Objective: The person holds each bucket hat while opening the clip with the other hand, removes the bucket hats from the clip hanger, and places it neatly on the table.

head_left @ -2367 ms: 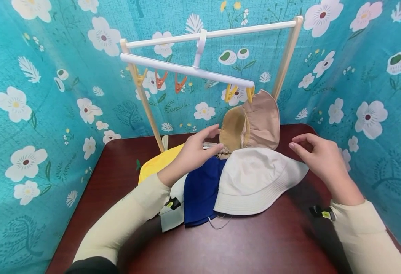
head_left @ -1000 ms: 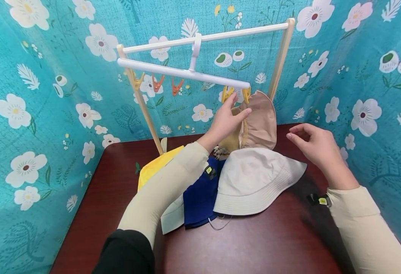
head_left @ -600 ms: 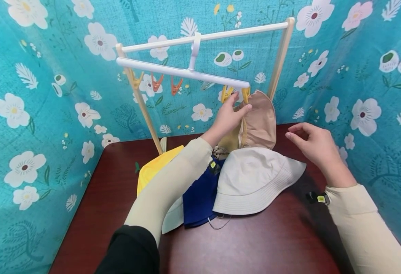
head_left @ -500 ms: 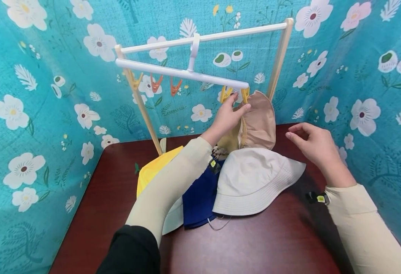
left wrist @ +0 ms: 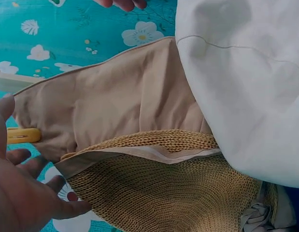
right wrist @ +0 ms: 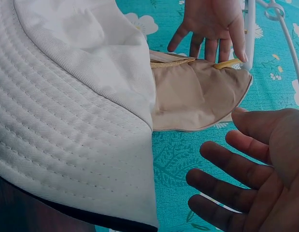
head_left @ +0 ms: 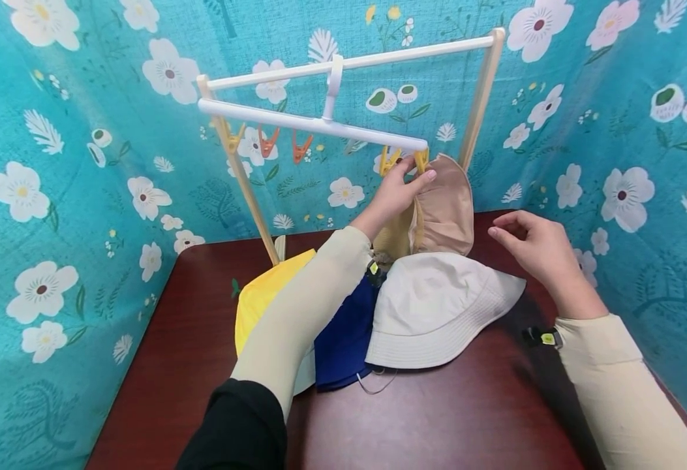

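My left hand (head_left: pixel 398 192) is raised at the right end of a white clip hanger (head_left: pixel 314 124). Its thumb and spread fingers lie either side of a yellow clip (left wrist: pixel 23 136), without a visible pinch. That clip bites the brim of a tan sun hat (head_left: pixel 445 209), whose woven straw-coloured crown (left wrist: pixel 168 193) shows below the fingers. My right hand (head_left: pixel 539 251) hovers at the right with relaxed, slightly bent fingers, holding nothing. Between the hands, in front of the tan hat, is an off-white bucket hat (head_left: pixel 437 310).
A navy hat (head_left: pixel 343 346) and a yellow hat (head_left: pixel 267 294) lie left of the off-white one on the dark red table (head_left: pixel 437 424). The hanger hooks over a wooden rack (head_left: pixel 484 98). More clips, including an orange clip (head_left: pixel 268 141), hang along it. Floral cloth (head_left: pixel 85 196) surrounds the table.
My left hand has risen from over the hats to the hanger's right end, lately edging closer to the end clip. The right hand has barely moved, and the hats stay put.
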Available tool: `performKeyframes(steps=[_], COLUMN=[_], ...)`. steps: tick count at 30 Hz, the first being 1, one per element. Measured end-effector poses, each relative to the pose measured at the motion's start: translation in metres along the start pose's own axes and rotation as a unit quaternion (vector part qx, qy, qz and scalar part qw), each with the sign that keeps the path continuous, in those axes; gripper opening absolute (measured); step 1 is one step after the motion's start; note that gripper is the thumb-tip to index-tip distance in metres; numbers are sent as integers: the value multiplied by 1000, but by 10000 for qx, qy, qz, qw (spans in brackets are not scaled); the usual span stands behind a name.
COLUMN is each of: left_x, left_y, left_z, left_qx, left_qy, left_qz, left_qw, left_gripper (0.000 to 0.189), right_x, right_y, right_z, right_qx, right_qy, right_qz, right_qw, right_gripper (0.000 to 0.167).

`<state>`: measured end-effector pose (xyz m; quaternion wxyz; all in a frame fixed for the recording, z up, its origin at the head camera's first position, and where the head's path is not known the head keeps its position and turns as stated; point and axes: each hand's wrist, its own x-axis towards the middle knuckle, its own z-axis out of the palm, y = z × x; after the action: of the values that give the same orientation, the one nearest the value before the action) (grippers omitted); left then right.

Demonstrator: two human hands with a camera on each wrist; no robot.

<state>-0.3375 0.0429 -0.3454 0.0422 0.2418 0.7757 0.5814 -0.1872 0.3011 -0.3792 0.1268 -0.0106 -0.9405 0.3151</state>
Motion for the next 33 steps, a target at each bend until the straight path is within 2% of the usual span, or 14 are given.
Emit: performKeyframes(steps=[3,9,17,24,29,33], left_x=[5,10,15,23,27,25], left_y=[0,2,5,11,17,18], left_z=[4,2,-3,-7,-11,-15], left_qx=[-142,-147,-410,-753,-726,-727], left_qy=[0,87,33,-235,-387,-541], left_qz=[60,-184,-79,-171,-269,-224], left_qw=[9999,9997,9991,9967,9962,9956], left_gripper=[66,72,66,54,53,55], right_x=[0,3,9,14,19,23], right_y=[1,0,1,0,-2,-1], right_z=[0,0,0,-3,-6,-7], right_qx=[34,21,11,10,37,96], right_qy=[-25,-21,50,51,29,-35], right_qz=[23,43,-7,-4,28,29], right_qw=[10000,10000,10000,10000,10000,9999], right_gripper=[57,56,56,58,60,60])
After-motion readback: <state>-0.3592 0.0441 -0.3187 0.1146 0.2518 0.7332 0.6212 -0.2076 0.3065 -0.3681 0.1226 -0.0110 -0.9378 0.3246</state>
